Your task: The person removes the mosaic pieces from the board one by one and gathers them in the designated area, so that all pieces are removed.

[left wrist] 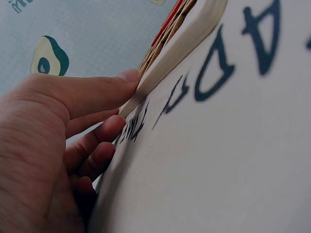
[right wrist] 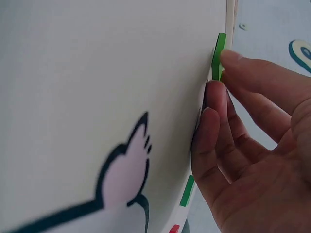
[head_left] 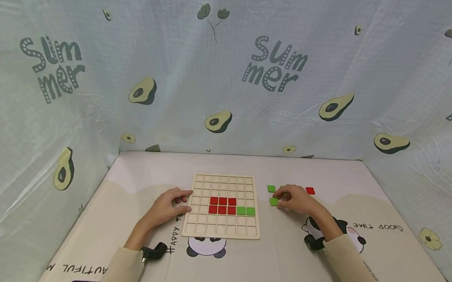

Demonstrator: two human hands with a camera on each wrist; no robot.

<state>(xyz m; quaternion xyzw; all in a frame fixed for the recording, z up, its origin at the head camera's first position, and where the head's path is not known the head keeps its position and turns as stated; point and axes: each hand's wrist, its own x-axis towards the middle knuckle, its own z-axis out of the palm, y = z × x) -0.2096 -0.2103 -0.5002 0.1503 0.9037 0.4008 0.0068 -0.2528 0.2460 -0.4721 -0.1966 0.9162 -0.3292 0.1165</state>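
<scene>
A wooden grid board (head_left: 202, 229) lies on the table with two rows of red tiles (head_left: 223, 201) in its cells. Two green tiles (head_left: 246, 211) continue the lower row to the right. My left hand (head_left: 169, 204) touches the board's left edge with thumb and forefinger spread apart; in the left wrist view the thumb rests against the wooden rim (left wrist: 165, 65). To the right of the board, my right hand (head_left: 295, 199) pinches a loose green tile (head_left: 273, 202) at the tabletop. The right wrist view has the thumb on that tile's face (right wrist: 217, 60).
Beyond the right hand's fingertips lies another green tile (head_left: 271, 188). A loose red tile (head_left: 310, 190) is farther right, behind the hand. The printed tablecloth (head_left: 281, 263) meets a hanging avocado-patterned sheet (head_left: 181, 121) at the back and sides.
</scene>
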